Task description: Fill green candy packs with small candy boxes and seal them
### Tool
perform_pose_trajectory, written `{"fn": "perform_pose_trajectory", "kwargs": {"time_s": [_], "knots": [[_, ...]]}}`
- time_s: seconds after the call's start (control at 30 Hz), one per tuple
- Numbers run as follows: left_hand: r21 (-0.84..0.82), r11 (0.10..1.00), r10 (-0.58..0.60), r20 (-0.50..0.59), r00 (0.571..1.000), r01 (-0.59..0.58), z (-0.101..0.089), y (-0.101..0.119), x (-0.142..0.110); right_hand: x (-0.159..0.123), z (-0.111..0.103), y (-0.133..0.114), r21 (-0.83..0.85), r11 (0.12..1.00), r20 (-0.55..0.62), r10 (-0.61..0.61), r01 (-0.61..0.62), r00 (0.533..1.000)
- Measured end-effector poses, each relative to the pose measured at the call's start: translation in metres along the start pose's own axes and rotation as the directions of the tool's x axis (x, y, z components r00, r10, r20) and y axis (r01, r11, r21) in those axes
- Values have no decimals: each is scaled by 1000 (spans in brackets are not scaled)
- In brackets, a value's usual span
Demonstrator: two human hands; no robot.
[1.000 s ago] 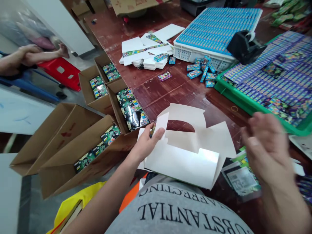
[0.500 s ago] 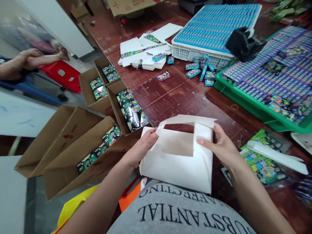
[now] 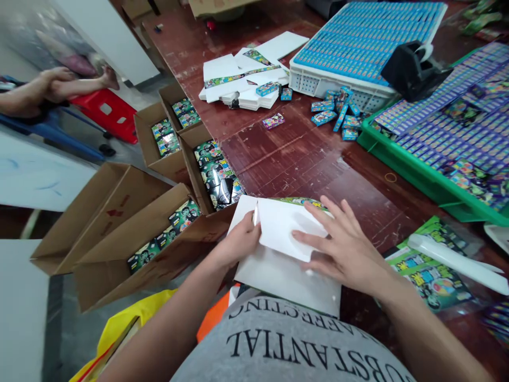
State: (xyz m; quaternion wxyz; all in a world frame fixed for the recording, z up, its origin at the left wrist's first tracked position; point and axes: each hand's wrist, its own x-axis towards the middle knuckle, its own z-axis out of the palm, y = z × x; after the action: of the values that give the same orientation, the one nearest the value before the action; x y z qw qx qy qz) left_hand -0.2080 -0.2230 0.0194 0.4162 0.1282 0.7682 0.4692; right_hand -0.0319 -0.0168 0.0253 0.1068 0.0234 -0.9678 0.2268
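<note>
Head view, looking down past a grey shirt [image 3: 294,347]: a white card carton [image 3: 284,284] is held at the near edge of the dark red table [image 3: 274,154], just in front of the shirt, where it can be reached squarely by both hands. Its left side is pinched between the thumb and curled fingers of the left hand [image 3: 240,241], beside a small upright flap, presumably so that the card is kept from sliding or springing up. Nothing is gripped by the right hand [image 3: 338,246]; its fingers are loosely spread over the white top panel, apparently so that pressure is shared across it, though how firmly it is pressed cannot be told. Along the far edge, a strip of colourful print is shown. Green printed packets [image 3: 435,289] are laid to the right, beneath a curved white strip [image 3: 449,257], perhaps to be kept within reach. Small blue boxes [image 3: 366,42] are lined in rows in a white basket [image 3: 314,87], probably so that they can be counted or lifted easily. To the left, cardboard boxes [image 3: 103,212] are stood below table height, with printed packs [image 3: 214,172] inside.
</note>
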Motion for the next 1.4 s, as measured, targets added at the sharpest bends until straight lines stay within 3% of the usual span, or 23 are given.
{"fn": "perform_pose_trajectory", "kwargs": {"time_s": [0.03, 0.1, 0.17, 0.23, 0.33, 0.43, 0.5, 0.6, 0.7, 0.77, 0.83, 0.9, 0.93, 1.0, 1.03, 1.1, 1.13, 1.2, 1.3, 1.4], "knots": [[-135, 988, -56, 94, 994, 68, -3, 1, -1, 1, -6, 4, 8, 1000, 92, -30, 29, 995], [-329, 921, -142, 221, 965, 211, -8, 3, -5, 5, -11, 8, -8, 1000, 186, 29, -28, 982], [-423, 867, -177, 232, 957, 263, -13, 4, -12, 13, -8, 6, -87, 989, 194, 134, -119, 972], [-367, 881, -233, 216, 948, 300, -17, 2, -23, 22, 2, 0, -181, 965, 150, 216, -188, 965], [-158, 924, -311, 221, 924, 348, -22, -2, -44, 30, 18, -12, -282, 919, 39, 297, -275, 954], [-123, 954, -232, 275, 933, 274, -23, 0, -61, 30, 22, -16, -299, 898, -31, 330, -324, 943], [-136, 973, -146, 274, 951, 189, -23, 5, -66, 25, 14, -11, -224, 922, -11, 321, -315, 947], [-88, 996, 9, 174, 985, 7, -23, 15, -69, 17, -9, -5, 15, 970, 60, 240, -241, 969], [134, 966, 221, 13, 975, -221, -31, 33, -75, 19, -36, -12, 225, 959, -33, 186, -174, 982], [382, 849, 441, -129, 888, -365, -44, 49, -82, 27, -50, -25, 305, 945, -188, 184, -121, 965], [635, 648, 678, -231, 698, -420, -64, 66, -88, 40, -57, -34, 335, 941, -312, 155, -44, 937], [813, 453, 839, -249, 485, -367, -87, 80, -86, 55, -57, -32, 323, 946, -395, 101, 35, 913], [865, 379, 884, -235, 404, -327, -98, 83, -80, 65, -54, -25, 303, 951, -433, 80, 62, 898], [926, 242, 941, -151, 304, -290, -116, 83, -54, 86, -44, 1, 239, 970, -504, 92, 37, 859], [940, 158, 959, -73, 273, -304, -124, 77, -33, 100, -38, 20, 196, 980, -520, 128, -28, 845], [928, -43, 962, 139, 237, -371, -134, 58, 16, 130, -29, 64, 66, 958, -450, 278, -279, 848], [907, -122, 943, 233, 239, -404, -138, 45, 43, 147, -26, 87, -26, 908, -383, 377, -418, 843], [881, -201, 891, 346, 295, -427, -143, 20, 92, 182, -28, 132, -175, 787, -293, 532, -592, 794], [877, -222, 854, 386, 349, -427, -144, -5, 139, 237, -43, 188, -265, 710, -256, 600, -652, 758], [885, -177, 872, 344, 349, -430, -132, 3, 150, 285, -58, 228, -353, 682, -192, 618, -641, 763]]}}
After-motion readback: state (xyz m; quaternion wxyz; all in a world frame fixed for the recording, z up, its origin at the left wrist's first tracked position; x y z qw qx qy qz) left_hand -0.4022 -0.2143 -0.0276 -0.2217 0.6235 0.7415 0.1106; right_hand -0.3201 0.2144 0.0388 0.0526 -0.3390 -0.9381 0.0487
